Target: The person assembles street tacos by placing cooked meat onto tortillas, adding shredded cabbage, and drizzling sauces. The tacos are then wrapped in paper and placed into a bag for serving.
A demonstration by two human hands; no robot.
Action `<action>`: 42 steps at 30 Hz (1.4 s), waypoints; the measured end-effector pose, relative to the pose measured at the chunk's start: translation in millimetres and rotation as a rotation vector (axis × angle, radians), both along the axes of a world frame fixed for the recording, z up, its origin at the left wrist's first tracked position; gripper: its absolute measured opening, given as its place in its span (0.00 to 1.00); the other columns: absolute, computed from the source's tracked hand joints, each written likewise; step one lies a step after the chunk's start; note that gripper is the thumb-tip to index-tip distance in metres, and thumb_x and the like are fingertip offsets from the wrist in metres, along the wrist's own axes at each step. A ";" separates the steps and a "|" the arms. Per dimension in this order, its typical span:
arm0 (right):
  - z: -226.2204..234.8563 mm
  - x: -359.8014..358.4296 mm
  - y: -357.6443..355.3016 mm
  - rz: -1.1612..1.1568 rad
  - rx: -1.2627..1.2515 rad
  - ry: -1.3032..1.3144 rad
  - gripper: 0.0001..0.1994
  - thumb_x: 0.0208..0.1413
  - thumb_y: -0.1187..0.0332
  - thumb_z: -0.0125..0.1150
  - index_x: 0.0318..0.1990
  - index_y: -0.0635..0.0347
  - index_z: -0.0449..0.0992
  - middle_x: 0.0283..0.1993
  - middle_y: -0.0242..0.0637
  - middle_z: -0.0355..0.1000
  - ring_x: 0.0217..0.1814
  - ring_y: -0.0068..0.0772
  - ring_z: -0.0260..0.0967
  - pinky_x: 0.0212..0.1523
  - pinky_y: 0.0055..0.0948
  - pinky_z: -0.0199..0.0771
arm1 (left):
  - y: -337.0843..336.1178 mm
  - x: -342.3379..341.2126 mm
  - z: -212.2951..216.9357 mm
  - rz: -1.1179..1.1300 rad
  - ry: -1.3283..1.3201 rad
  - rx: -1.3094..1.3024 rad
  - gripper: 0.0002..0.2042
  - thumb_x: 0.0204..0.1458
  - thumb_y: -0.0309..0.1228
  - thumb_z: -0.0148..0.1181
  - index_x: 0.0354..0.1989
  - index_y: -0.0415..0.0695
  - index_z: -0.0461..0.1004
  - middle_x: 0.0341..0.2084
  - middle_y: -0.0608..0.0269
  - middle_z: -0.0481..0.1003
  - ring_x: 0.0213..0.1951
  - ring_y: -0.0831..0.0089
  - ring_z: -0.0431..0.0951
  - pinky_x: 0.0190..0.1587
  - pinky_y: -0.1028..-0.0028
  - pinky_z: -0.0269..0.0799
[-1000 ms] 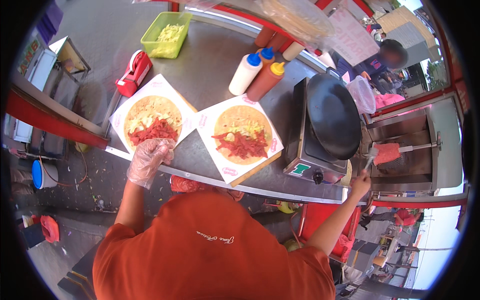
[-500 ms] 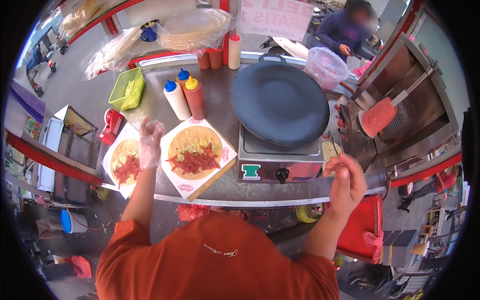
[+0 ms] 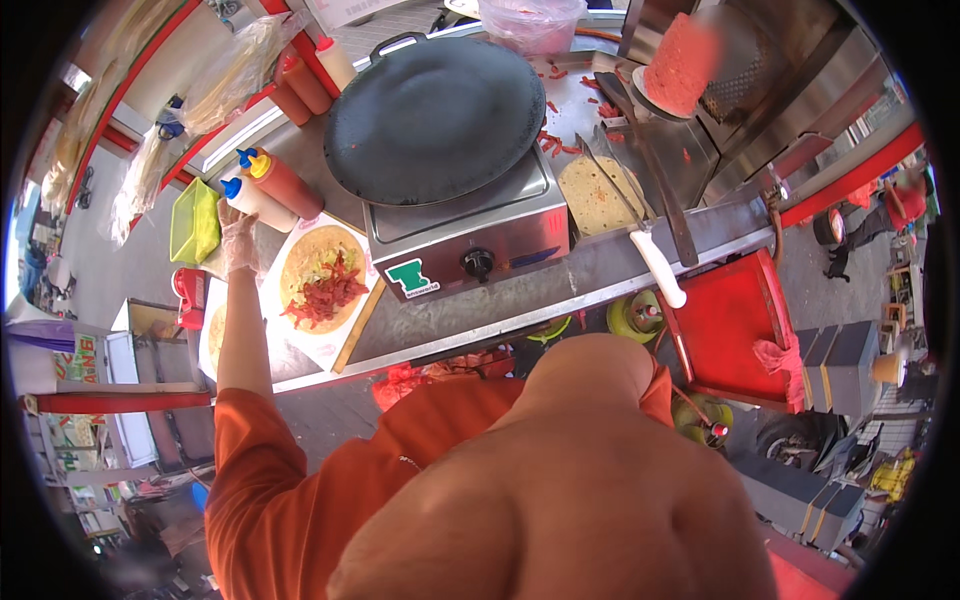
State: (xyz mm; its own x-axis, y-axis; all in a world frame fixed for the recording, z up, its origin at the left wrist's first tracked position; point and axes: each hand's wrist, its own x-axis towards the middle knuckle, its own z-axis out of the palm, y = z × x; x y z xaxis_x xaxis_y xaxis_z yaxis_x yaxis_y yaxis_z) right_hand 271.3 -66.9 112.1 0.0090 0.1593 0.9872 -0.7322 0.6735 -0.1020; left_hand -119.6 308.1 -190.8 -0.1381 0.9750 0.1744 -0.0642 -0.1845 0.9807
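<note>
The left hand [image 3: 238,243], in a clear plastic glove, reaches over the left end of the steel desk [image 3: 450,322], its fingers held out and slightly spread, between a green plastic basket [image 3: 205,230] at the far left corner and a white squeeze bottle [image 3: 262,206] with a blue cap; whether it touches the bottle I cannot tell. The right arm [image 3: 560,490] is lifted close to the camera and no fingers show, so I cannot tell how they are set. By the near edge, toward the left end, a topped flatbread [image 3: 325,285] lies open on white paper [image 3: 323,353], shredded red filling heaped over pale shreds. A second flatbread [image 3: 216,328] is mostly hidden behind the left forearm, with a red tape dispenser [image 3: 188,298] at the left edge. A sauce bottle [image 3: 290,187] with a yellow cap stands beside the white one. Right of these, a black round griddle [image 3: 435,120] sits on a steel stove [image 3: 470,238]; beyond it, a white-handled knife [image 3: 658,270] overhangs the near edge.
</note>
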 end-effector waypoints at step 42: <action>-186.0 -208.0 179.8 -0.692 -1.258 -0.241 0.28 0.63 0.71 0.69 0.66 0.69 0.65 0.55 0.49 0.74 0.56 0.45 0.79 0.56 0.47 0.84 | -378.2 -163.2 2.4 -0.685 0.362 -0.486 0.26 0.72 0.51 0.53 0.65 0.41 0.76 0.55 0.51 0.83 0.60 0.56 0.82 0.62 0.59 0.76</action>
